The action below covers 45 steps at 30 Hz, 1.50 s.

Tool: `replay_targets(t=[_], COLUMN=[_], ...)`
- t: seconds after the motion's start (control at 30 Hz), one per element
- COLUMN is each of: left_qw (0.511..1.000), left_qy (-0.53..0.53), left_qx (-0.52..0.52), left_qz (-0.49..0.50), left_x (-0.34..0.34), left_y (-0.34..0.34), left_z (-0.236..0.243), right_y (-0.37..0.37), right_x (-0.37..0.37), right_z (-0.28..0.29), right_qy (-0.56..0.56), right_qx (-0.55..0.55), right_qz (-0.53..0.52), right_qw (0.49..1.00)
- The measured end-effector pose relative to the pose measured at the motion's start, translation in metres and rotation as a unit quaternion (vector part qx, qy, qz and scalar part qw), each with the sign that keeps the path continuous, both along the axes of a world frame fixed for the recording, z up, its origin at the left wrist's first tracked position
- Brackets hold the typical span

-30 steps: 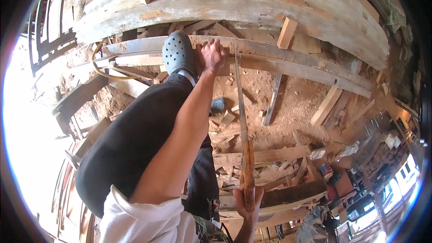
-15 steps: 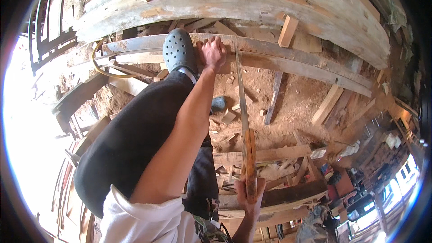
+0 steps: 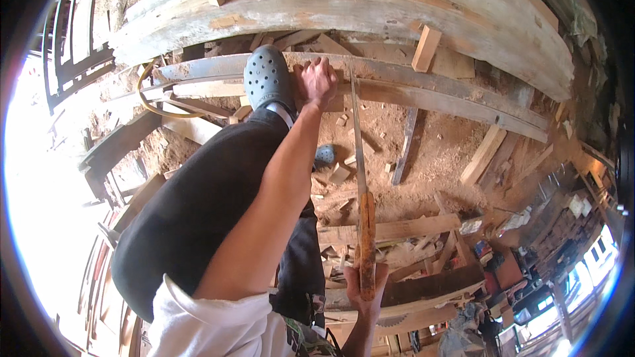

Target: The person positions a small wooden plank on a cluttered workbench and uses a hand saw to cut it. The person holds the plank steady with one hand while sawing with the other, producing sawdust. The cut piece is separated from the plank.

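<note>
My left hand [image 3: 317,84] presses down on a long plank [image 3: 423,79], its fingers curled against the wood. Just left of that hand, my foot in a grey-blue clog [image 3: 267,78] rests on the same plank. My right hand [image 3: 363,287] is closed around the worn wooden handle of a handsaw [image 3: 366,231]. The saw's narrow blade [image 3: 359,138] points away from me, and its far part meets the plank just right of my left hand. Whether the teeth are inside a cut is too small to tell.
Large pale beams [image 3: 331,9] lie beyond the plank, with a small upright wood block [image 3: 426,48] nearby. Sawdust and offcuts cover the ground [image 3: 436,152]. More boards [image 3: 397,229] lie nearer me. A yellow hose [image 3: 143,92] loops at the left.
The view has shifted slightly, moving the plank and clog a little to the right in the picture. Both hands keep their holds, and the saw stays against the plank.
</note>
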<state>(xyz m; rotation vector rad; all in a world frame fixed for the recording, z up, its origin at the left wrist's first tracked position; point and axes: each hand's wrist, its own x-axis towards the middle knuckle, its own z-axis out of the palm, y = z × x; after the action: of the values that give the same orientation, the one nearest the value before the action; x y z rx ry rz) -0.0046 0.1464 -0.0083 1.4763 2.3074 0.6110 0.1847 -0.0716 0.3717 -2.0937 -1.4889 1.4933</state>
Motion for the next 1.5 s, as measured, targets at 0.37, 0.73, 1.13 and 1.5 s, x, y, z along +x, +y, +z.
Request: replay_targets(t=[0.37,0.73,1.13,1.5], left_qw=[0.999,1.0,0.999,0.999], left_qy=[-0.024,-0.021,-0.027,-0.021], left_qx=[-0.029,0.008,0.047,0.023], left_qz=[-0.008,0.003,0.008,0.023], left_x=[-0.001,0.003,0.002,0.004], left_y=[-0.001,-0.002,-0.001,-0.001], left_z=[-0.01,-0.007,-0.007,-0.007], right_y=[0.013,0.004,0.005,-0.059], right_x=[0.006,0.014,0.003,0.05], right_z=[-0.076,-0.144,-0.117,-0.116], right_qy=[-0.003,0.021,-0.047,0.103], right_qx=[-0.094,-0.076,0.194,0.091], right_qz=[-0.003,-0.01,0.094,-0.05], right_qw=[0.996,0.997,0.975,0.989])
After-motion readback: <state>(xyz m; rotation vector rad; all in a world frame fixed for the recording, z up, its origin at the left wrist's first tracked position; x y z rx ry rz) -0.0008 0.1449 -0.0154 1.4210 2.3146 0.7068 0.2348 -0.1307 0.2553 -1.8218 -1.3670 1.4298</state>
